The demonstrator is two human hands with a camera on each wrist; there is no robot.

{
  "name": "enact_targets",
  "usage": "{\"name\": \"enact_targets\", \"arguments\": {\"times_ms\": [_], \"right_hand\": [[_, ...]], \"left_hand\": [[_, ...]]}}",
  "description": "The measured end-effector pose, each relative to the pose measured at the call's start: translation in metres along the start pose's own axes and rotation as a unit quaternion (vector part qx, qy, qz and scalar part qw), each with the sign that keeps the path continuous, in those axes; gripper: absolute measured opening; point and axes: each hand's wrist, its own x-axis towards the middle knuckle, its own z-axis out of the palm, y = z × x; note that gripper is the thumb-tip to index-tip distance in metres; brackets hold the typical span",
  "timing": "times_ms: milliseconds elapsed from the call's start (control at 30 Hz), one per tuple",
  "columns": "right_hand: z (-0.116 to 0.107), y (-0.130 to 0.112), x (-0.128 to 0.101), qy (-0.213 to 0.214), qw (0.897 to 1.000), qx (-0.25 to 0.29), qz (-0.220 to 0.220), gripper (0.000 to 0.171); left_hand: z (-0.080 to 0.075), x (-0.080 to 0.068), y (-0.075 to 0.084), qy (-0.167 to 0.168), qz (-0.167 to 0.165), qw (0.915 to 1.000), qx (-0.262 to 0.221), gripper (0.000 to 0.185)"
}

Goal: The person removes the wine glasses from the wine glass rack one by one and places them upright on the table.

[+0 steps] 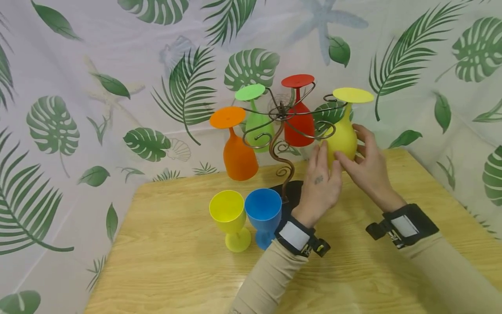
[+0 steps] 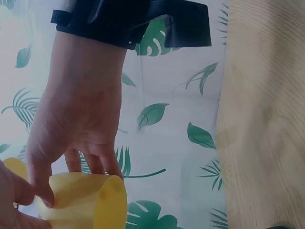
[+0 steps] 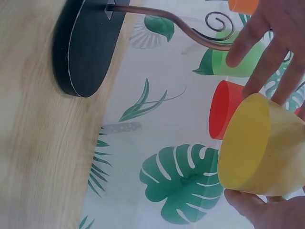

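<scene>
Two hands meet on one yellow goblet (image 1: 343,138), which hangs upside down from the metal rack (image 1: 283,131), its flat foot resting above the wire arm on the rack's right-hand side and its bowl pointing down. The left hand (image 1: 319,183) lies against the bowl from the side nearer the rack's stem, fingers extended upward along the wall. The right hand (image 1: 366,161) cups the far side, thumb and fingers curved round the bowl. In the left wrist view the fingertips (image 2: 102,164) press the yellow rim; in the right wrist view the open mouth of the goblet (image 3: 259,145) faces the camera between fingers and palm. Judgement: the paired grip steadies the bowl so the stem can slide along the wire slot without swinging.

The goblet is opaque, matt, uniformly yellow, with a rounded bowl, short stem and disc foot. No cracks are visible.

Also hanging inverted from the rack are an orange goblet (image 1: 237,155) at its left, then a green goblet (image 1: 256,126), then a red goblet (image 1: 299,122) behind its centre. Standing upright in front of the rack's dark base (image 3: 86,45) on the wooden table (image 1: 176,270) are a second yellow goblet (image 1: 230,218) and a blue goblet (image 1: 264,216), touching.
</scene>
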Motion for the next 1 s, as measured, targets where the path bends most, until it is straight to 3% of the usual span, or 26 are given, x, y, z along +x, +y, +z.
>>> {"name": "enact_targets", "arguments": {"times_ms": [200, 467, 633, 1000], "right_hand": [[-0.007, -0.005, -0.018, 0.011, 1.000, -0.001, -0.010, 0.077], [-0.010, -0.013, -0.036, 0.015, 0.999, 0.022, -0.040, 0.076], [-0.012, -0.016, -0.049, -0.001, 0.996, 0.065, -0.053, 0.076], [-0.017, -0.031, -0.079, -0.034, 0.993, 0.068, -0.087, 0.079]], "left_hand": [[-0.005, -0.014, 0.002, -0.033, -0.003, 0.9989, 0.033, 0.069], [-0.020, -0.025, 0.004, -0.016, 0.057, 0.9982, -0.007, 0.060], [-0.024, -0.035, 0.006, -0.014, 0.061, 0.9979, -0.014, 0.055], [-0.043, -0.063, 0.005, -0.028, 0.097, 0.9948, -0.004, 0.047]]}}
